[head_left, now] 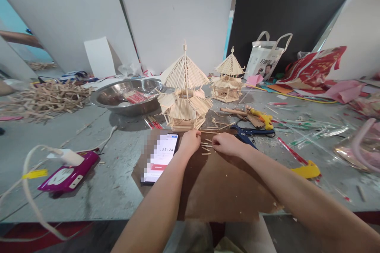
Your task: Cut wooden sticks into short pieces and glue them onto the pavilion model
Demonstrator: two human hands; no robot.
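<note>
My left hand is closed close to the base of a large wooden-stick pagoda model; what its fingers hold, if anything, is hidden. A thin stick lies just beyond it, and I cannot tell whether they touch. My right hand rests on the brown board with its fingers bent together. Whatever is in them does not show. Several short cut stick pieces lie between the two hands. Left of my left forearm lies a lit phone showing a timer.
Behind stands a smaller stick pagoda. Right of it are a blue glue gun, a yellow-handled tool and a yellow cutter. On the left are a metal basin, a stick pile and a purple power strip.
</note>
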